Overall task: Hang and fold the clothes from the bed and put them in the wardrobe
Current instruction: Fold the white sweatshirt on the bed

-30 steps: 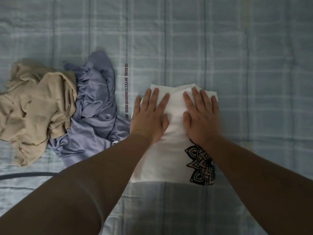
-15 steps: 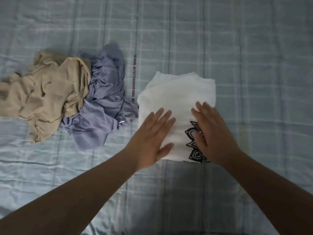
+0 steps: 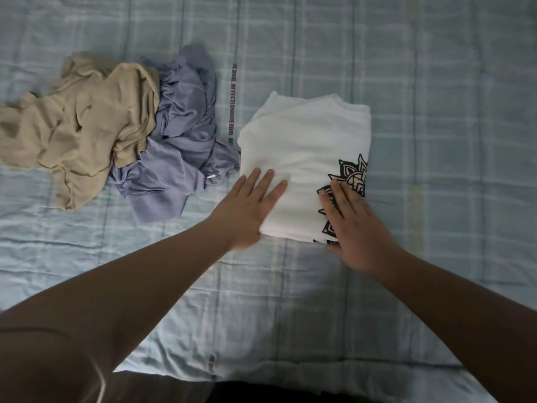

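Both hands are sliding back from the far end of the folded white T-shirt (image 3: 302,146) to its near edge, the left hand (image 3: 247,210) and right hand (image 3: 353,228) lying flat, fingers straight, pressing the cloth. The shirt is resting on the checked bed cover (image 3: 436,112), just beside a crumpled lavender garment (image 3: 180,135), a beige garment (image 3: 81,132) lying left of that.

Both bare forearms reach forward, angled inward. The left hand (image 3: 247,207) lies palm down, fingers straight and slightly spread. The right hand (image 3: 356,228) is likewise flat, its blurred thumb seemingly tucked.
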